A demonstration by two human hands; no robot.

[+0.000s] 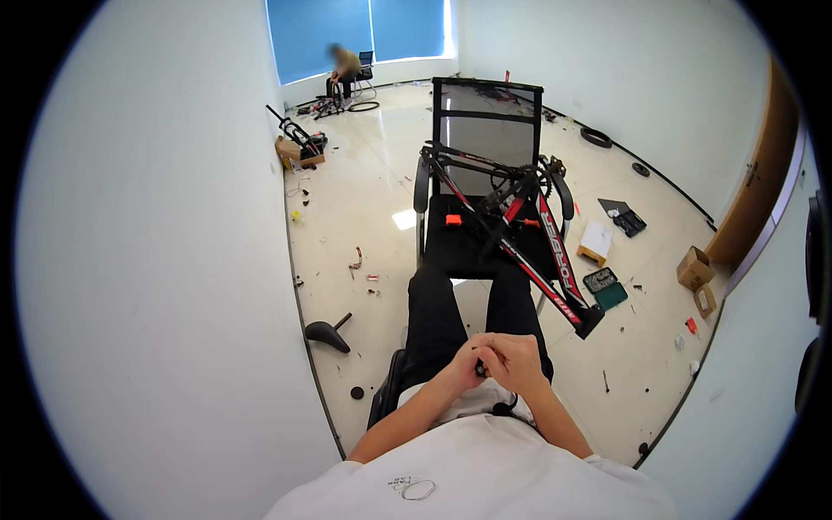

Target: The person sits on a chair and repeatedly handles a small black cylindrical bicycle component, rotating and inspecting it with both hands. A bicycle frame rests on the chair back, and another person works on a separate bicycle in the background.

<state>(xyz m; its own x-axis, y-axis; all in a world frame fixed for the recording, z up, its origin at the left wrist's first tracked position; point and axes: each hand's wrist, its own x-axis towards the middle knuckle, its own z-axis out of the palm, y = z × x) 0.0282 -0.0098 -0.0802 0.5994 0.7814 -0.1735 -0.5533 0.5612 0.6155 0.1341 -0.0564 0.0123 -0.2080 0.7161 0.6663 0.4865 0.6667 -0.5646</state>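
My left hand point(463, 364) and my right hand point(518, 362) are closed together above my lap. A small black part point(480, 368) shows between them; the fingers cover most of it, so its kind is unclear. In front of my knees, a black and red bicycle frame point(562, 251) lies across a black mesh-backed chair point(487, 130). Its crankset with chainring point(544, 184) is at the chair's right armrest. On the seat, left of the frame, sits a small orange-red item point(453, 220). Neither hand touches the frame.
A bicycle saddle point(328, 336) lies on the floor at left. To the right are a green case point(611, 295), a black toolbox point(631, 222), a cardboard box point(694, 269) and a tyre point(595, 138). Another person point(346, 65) sits far back beside bicycle parts.
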